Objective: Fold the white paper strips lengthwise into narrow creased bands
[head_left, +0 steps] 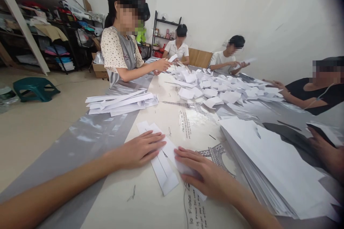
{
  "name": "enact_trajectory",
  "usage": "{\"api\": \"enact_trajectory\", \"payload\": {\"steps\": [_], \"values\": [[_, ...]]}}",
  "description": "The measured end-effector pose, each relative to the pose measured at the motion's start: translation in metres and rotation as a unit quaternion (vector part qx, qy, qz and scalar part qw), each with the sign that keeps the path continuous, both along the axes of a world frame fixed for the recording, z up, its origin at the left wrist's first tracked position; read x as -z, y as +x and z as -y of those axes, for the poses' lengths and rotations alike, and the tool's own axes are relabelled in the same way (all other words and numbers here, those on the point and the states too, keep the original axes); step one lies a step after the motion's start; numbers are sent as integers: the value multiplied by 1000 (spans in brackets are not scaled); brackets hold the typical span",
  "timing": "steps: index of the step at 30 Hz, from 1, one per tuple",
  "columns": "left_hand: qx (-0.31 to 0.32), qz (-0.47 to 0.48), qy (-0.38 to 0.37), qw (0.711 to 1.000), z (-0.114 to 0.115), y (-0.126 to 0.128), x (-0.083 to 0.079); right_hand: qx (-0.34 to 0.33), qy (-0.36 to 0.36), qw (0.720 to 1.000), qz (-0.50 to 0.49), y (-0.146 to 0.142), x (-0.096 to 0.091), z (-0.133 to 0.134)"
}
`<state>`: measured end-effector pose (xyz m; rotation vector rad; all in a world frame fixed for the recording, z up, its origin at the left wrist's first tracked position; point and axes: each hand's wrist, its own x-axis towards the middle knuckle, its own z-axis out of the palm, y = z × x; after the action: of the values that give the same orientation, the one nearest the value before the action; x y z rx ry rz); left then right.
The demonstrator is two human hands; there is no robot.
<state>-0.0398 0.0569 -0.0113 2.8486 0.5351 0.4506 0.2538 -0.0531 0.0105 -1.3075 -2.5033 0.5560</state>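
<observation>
On the printed tablecloth, two folded white paper strips lie crossed at an angle. My left hand (143, 149) rests palm down over the strips' upper part, fingers stretched out and close together. The lower end of one paper strip (166, 179) sticks out below it. My right hand (205, 171) lies on the other paper strip (171, 147), with its fingers extended and pressing on the paper. Part of that strip is hidden under the right palm, and its end shows beyond the wrist side.
A pile of folded strips (120, 103) lies at the left. Several folded white paper pieces (215, 87) cover the far table. A thick stack of paper sheets (268, 161) sits at my right. Co-workers sit or stand around the table; one hand (325, 150) is at the right edge. A green stool (36, 87) stands left.
</observation>
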Motion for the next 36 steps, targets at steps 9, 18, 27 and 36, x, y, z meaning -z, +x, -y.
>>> {"api": "enact_trajectory", "payload": {"steps": [9, 18, 27, 36], "values": [[-9, 19, 1, 1000, 1, -1, 3, -33, 43, 998, 21, -12, -1, 6], [-12, 35, 10, 999, 0, -2, 3, -32, 57, 998, 23, -17, -1, 12], [-8, 21, 9, 1000, -1, -3, 1, -47, 91, 994, 48, -22, 7, 16], [0, -4, 56, 998, -1, 0, -6, -49, 97, 993, 48, -23, 10, 17]]}}
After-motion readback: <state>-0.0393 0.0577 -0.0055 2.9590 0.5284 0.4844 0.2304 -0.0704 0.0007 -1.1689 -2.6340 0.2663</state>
